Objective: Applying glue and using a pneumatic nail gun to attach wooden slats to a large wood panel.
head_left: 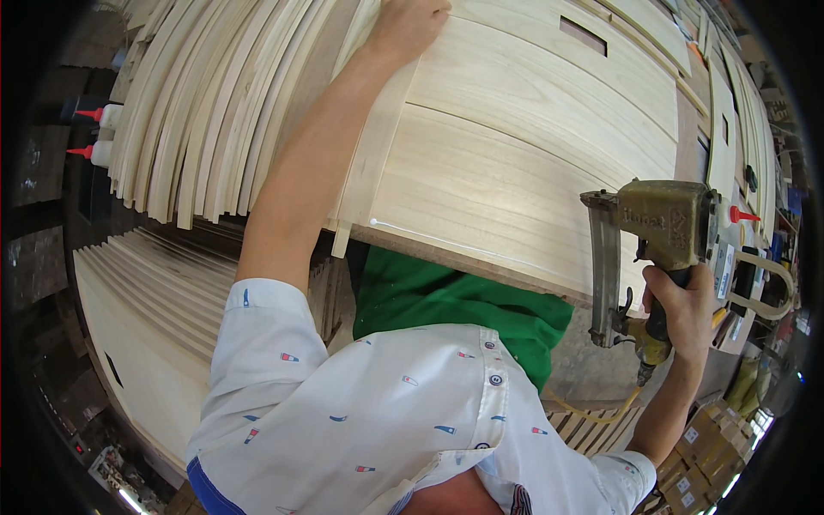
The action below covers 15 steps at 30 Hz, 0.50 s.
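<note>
A pneumatic nail gun (665,219) is in my right hand (687,309), its grip wrapped by my fingers, over the right near corner of a pale wooden panel (515,163). A thin line of white glue (446,237) runs along the panel's near edge. My left hand (410,30) reaches to the far left of the panel, its fingers curled closed near the far end of a pale wooden strip (386,163). What those fingers hold, if anything, is hidden. The strip lies along the panel's left side.
Many wooden slats (215,103) stand in a row at the left, with grooved boards (163,292) below them. Glue bottles with red tips stand at the far left (101,154) and right (736,215). A yellow air hose (605,419) hangs below the nail gun. Cardboard boxes (712,446) sit lower right.
</note>
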Tool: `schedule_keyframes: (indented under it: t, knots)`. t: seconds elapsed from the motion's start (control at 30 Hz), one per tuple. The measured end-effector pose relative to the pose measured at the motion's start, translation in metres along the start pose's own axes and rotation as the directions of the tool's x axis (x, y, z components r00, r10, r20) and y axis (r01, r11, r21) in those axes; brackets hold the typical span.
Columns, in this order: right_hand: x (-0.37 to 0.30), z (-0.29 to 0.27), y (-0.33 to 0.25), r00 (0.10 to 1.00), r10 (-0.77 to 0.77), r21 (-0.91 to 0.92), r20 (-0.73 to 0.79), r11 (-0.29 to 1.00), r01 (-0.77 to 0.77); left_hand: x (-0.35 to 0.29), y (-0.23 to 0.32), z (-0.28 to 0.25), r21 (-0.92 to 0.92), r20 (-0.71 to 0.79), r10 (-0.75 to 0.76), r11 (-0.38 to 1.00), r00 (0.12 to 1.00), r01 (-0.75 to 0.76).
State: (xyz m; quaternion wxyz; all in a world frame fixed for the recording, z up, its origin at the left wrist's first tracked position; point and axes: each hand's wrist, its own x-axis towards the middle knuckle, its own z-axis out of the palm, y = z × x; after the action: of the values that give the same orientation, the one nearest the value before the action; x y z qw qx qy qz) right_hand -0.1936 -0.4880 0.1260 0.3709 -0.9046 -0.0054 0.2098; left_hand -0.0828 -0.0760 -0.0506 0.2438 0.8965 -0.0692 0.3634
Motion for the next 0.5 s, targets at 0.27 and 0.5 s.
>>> schedule_keyframes:
  t: [0.27, 0.5]
  knots:
    - [0.0029, -0.0014, 0.0018, 0.999, -0.004, -0.018, 0.034, 1.000, 0.005, -0.0026, 0.0001, 0.0001, -0.023, -0.007, 0.012, 1.000, 1.000, -0.013]
    - [0.0057, -0.0010, 0.0022, 0.999, -0.001, 0.028, 0.047, 1.000, -0.001, 0.0003, 0.0012, -0.0014, 0.032, 0.008, 0.074, 0.997, 0.997, -0.074]
